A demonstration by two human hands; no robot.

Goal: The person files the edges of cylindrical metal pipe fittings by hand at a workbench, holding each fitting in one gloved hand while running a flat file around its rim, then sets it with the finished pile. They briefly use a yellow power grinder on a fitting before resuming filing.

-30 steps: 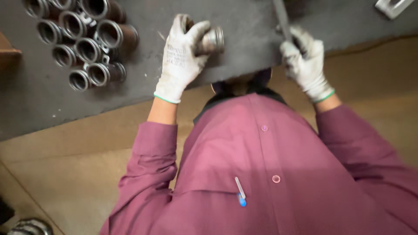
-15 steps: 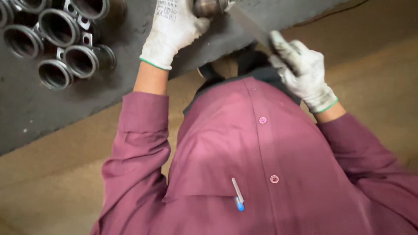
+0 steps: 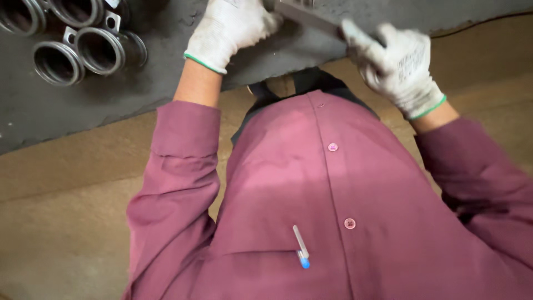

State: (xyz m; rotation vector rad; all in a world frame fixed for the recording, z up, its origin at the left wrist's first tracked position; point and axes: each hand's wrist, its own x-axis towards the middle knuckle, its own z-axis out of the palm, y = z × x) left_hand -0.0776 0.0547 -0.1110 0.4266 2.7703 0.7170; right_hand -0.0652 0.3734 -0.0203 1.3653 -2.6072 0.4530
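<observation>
1. The dark grey, rough-topped counter (image 3: 166,94) runs across the top of the view, with the person in a maroon button shirt leaning over its edge.
2. A cluster of short steel pipe fittings with flanged rims (image 3: 83,47) sits untouched at the counter's left, well apart from the work.
3. The right hand (image 3: 400,64), white-gloved, is closed on a flat grey metal bar (image 3: 308,15).
4. The left hand (image 3: 230,28), gloved too, curls over something at the frame's edge; I cannot tell what. Work looks midway.

Maroon buttoned shirt (image 3: 344,183), long sleeves; white knit gloves, green cuffs; blue-tipped pen (image 3: 300,247) in pocket.
</observation>
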